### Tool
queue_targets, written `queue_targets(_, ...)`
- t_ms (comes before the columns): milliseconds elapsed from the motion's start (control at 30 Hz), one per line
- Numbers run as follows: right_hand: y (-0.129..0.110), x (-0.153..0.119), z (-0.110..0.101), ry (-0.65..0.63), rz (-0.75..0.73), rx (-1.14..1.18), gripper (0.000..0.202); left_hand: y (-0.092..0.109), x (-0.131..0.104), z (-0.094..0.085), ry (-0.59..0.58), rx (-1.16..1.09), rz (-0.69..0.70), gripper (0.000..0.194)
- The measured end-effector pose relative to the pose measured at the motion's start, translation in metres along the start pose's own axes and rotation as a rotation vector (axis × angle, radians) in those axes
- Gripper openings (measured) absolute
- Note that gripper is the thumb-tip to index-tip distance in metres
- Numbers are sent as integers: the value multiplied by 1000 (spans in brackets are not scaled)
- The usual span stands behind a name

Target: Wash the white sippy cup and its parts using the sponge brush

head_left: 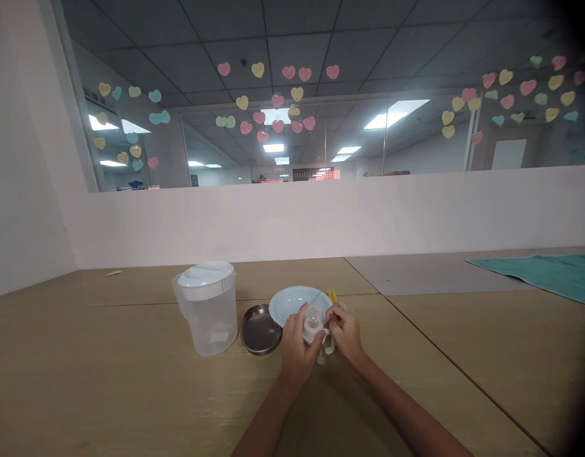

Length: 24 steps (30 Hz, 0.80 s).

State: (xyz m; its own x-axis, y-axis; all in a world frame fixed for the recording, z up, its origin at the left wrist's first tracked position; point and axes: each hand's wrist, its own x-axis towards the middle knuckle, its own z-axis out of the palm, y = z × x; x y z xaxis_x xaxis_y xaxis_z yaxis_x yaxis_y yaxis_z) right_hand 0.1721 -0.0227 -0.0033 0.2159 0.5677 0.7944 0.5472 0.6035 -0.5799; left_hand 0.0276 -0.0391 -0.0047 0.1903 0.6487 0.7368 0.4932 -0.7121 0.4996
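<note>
My left hand is closed round a baby bottle with a white collar, a clear domed top and a white side handle. Close to the bottle's right side, my right hand has its fingers pinched together above the handle; what they hold, if anything, is hidden. Just behind both hands lies a pale blue-white plate, partly covered by them. Small yellow sticks show at the plate's right edge, beyond my right fingers. The lower part of the bottle is hard to make out.
A clear plastic pitcher with a white lid stands on the left. Between it and the plate sits a dark round metal dish. A green cloth lies at the far right of the wooden table. A wall with a window rises behind.
</note>
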Motion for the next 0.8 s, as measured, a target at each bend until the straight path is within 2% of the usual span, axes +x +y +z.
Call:
queue_targets(200,-3,-1,0,-9,-12,16,20,1,-1,-1,5,4,16,55)
queue_targets(500,-2,-1,1,25,-32,18,16,1,-1,-1,24,15,29,55)
queue_targets(800,-4,-1,1,-39,22,44,11,1,-1,-1,18,26,26,55)
